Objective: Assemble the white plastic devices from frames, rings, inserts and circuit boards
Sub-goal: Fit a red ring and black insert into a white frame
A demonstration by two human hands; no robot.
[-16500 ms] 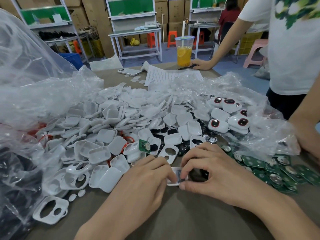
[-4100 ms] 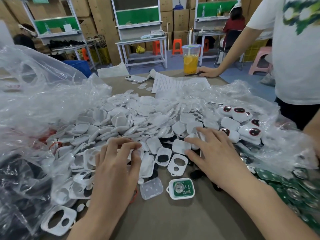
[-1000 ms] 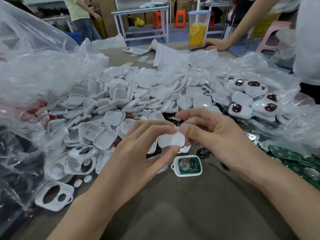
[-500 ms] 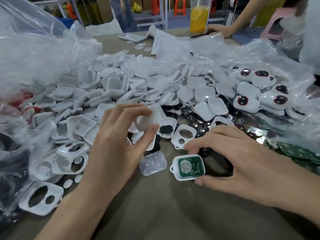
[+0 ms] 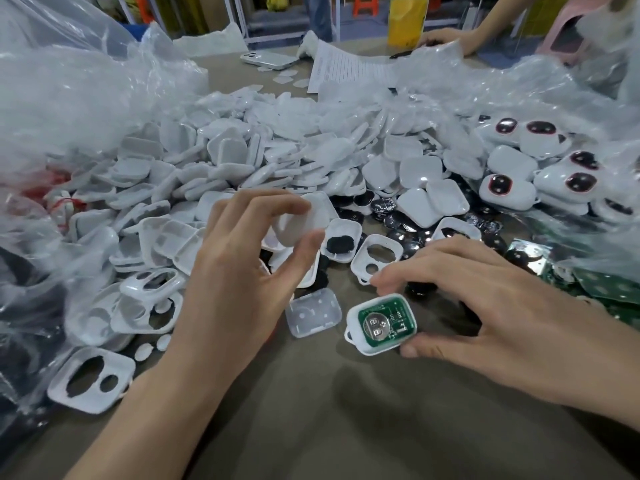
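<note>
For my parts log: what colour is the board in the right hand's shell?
The board is green; head view.

One left hand (image 5: 235, 282), one right hand (image 5: 502, 306), one held cover (image 5: 298, 223), one board-fitted frame (image 5: 381, 323).

just a bare left hand (image 5: 239, 271) and right hand (image 5: 495, 306), forearms bare too. nails look trimmed pretty short.

Drink: clear cup (image 5: 401, 19) of orange liquid at the tabletop's (image 5: 346, 427) far edge.
Phone (image 5: 268, 60): lies flat on the far side.
Paper (image 5: 346, 71): printed sheet, just right of the phone.
Plastic bags (image 5: 69, 81): clear, crumpled, heaped left and right.
Stool (image 5: 571, 36): pink, beyond the tabletop, far right.
</note>
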